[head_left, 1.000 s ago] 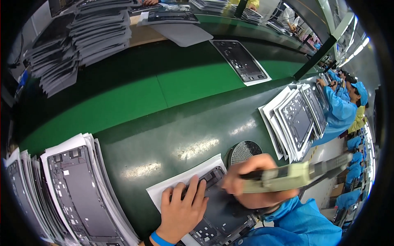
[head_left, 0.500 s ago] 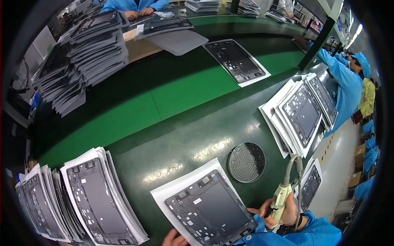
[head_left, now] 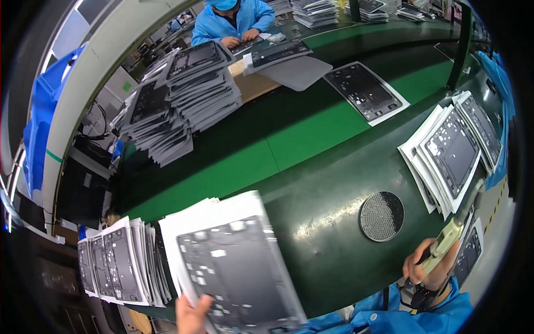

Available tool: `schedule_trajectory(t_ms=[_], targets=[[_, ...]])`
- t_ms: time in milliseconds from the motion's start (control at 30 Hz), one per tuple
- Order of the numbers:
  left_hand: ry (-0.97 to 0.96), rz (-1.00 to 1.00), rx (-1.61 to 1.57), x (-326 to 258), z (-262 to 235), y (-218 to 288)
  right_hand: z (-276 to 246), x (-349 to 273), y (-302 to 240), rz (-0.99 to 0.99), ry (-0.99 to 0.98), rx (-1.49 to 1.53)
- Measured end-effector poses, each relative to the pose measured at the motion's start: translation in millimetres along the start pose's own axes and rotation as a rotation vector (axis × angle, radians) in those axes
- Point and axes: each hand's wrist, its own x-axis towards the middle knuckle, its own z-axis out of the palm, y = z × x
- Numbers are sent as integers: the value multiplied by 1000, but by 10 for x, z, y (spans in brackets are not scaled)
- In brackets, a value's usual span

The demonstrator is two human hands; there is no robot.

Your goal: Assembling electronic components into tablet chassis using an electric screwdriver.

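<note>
My left hand [head_left: 193,316] grips the lower edge of a black tablet housing [head_left: 245,273], thumb on top. The housing lies on a white sheet [head_left: 172,239] and is tilted, held above the front of the bench at left of centre. Small white and silver pieces dot its inner face. My right hand [head_left: 420,268], at the lower right, is wrapped round a pale yellow-green electric screwdriver [head_left: 444,244] with a grey cord. Its working tip cannot be made out. The held housing partly covers a row of stacked housings [head_left: 119,261] on the left.
A round gridded dish [head_left: 381,217] stands on the dark green bench [head_left: 317,267]. Stacked housings [head_left: 451,153] lie at the right. Across the green strip [head_left: 261,161] are a tall pile of housings [head_left: 206,100] and a single housing [head_left: 367,92]. A co-worker [head_left: 233,22] sits opposite.
My left hand has lifted the housing with its sheet and carried it left toward the stacks. The screwdriver stays in my right hand. The whole view has swung left.
</note>
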Motion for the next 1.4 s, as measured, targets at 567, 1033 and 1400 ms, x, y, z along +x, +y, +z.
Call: schedule_trajectory(t_ms=[567,1033,1400], targets=[[153,297,416,978,-946,-193,-112,784,-596,-382,16,29],[-488,801,291,1391,3712,653,-250,1612,-303,-575,133,-622],[-167,1563,919,2112,4702,842,-338,1723,-454,-600,44,-835]])
